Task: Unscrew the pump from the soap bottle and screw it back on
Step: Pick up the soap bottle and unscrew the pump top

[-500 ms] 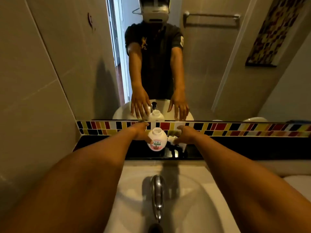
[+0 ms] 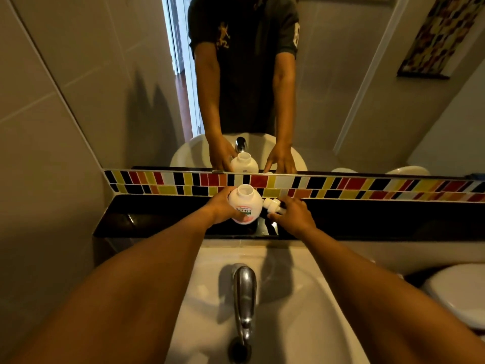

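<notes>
The white soap bottle [image 2: 245, 203] stands on the black ledge [image 2: 157, 219] behind the basin, its neck open with no pump on it. My left hand [image 2: 223, 207] wraps around the bottle's left side. The white pump [image 2: 271, 204] lies on its side on the ledge just right of the bottle, apart from the neck. My right hand [image 2: 294, 216] rests over the pump's right end, fingers on top and thumb below it. The mirror shows the same bottle with its neck open.
A chrome tap [image 2: 244, 298] rises over the white basin [image 2: 301, 324] directly below my arms. A coloured tile strip [image 2: 367, 187] and the mirror back the ledge. A white toilet lid [image 2: 456, 292] sits at the lower right. A tiled wall closes the left side.
The view has tilted down, so the basin fills more of the frame. Both hands stay at the bottle and the pump, with little movement.
</notes>
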`<control>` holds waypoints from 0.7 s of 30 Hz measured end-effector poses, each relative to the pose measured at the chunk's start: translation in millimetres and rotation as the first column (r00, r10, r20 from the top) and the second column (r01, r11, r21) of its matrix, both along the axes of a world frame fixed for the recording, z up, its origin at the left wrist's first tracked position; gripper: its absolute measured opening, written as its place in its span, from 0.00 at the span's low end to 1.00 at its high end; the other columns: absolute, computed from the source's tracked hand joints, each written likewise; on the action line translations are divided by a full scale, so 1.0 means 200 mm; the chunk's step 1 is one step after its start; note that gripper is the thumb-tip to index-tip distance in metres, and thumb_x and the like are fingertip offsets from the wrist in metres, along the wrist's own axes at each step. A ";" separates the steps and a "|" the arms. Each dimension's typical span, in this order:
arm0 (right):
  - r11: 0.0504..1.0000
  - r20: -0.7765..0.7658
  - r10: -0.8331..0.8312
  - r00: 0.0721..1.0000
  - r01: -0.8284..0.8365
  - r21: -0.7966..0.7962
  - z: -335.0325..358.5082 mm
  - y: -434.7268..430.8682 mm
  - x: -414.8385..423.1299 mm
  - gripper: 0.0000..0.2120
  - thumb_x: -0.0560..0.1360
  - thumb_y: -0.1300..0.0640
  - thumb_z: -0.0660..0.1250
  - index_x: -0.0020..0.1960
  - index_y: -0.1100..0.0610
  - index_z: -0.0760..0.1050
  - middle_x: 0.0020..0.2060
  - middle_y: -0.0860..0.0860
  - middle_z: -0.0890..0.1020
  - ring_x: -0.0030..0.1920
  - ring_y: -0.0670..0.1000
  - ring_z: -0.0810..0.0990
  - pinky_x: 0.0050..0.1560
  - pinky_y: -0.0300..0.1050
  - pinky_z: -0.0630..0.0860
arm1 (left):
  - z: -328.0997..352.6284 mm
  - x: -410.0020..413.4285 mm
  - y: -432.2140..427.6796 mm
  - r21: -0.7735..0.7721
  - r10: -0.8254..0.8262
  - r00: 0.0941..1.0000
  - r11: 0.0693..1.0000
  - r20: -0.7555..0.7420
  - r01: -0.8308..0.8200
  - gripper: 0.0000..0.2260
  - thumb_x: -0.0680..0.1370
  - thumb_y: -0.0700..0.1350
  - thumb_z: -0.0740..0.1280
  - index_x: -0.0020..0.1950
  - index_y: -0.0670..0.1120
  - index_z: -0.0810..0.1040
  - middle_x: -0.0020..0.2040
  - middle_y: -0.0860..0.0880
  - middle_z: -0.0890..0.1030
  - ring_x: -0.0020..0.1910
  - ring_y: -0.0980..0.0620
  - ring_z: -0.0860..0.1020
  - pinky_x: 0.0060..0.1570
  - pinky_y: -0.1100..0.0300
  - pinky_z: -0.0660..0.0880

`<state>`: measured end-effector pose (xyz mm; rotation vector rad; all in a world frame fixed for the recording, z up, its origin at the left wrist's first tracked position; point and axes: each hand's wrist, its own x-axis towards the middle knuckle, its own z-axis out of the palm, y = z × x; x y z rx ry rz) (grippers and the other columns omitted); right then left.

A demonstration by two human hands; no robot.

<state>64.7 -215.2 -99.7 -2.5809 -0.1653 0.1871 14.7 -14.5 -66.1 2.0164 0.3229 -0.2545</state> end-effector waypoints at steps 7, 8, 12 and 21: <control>0.978 -0.061 -0.032 0.998 0.044 0.203 -0.03 -0.02 0.02 0.28 0.68 0.51 0.77 0.65 0.51 0.73 0.62 0.55 0.77 0.61 0.58 0.77 0.60 0.60 0.78 | -0.03 0.00 -0.01 -0.049 0.080 0.996 0.996 0.039 -0.079 0.35 0.64 0.39 0.79 0.67 0.48 0.69 0.60 0.49 0.75 0.60 0.48 0.74 0.62 0.49 0.74; 0.970 -0.062 -0.036 0.997 0.050 0.237 -0.03 -0.02 0.02 0.27 0.68 0.53 0.77 0.65 0.52 0.73 0.61 0.55 0.78 0.60 0.58 0.78 0.58 0.58 0.79 | -0.02 0.00 0.00 -0.037 0.083 0.996 0.996 0.038 -0.081 0.35 0.64 0.40 0.80 0.67 0.48 0.69 0.60 0.48 0.76 0.60 0.47 0.74 0.60 0.50 0.74; 0.942 -0.076 -0.031 0.997 0.055 0.332 0.02 -0.05 0.01 0.25 0.71 0.58 0.75 0.65 0.54 0.72 0.58 0.57 0.79 0.55 0.56 0.80 0.54 0.53 0.80 | 0.04 -0.04 0.08 0.047 0.069 0.997 0.996 0.021 -0.070 0.34 0.64 0.40 0.79 0.66 0.49 0.67 0.59 0.47 0.75 0.60 0.45 0.75 0.59 0.48 0.76; 0.932 0.005 0.080 0.997 -0.077 0.353 0.24 -0.04 -0.04 0.28 0.69 0.60 0.76 0.66 0.49 0.72 0.64 0.58 0.74 0.59 0.57 0.78 0.51 0.47 0.80 | 0.19 -0.19 0.23 0.333 0.065 0.997 0.940 0.035 -0.073 0.36 0.65 0.42 0.79 0.69 0.48 0.67 0.65 0.43 0.75 0.64 0.41 0.74 0.61 0.43 0.76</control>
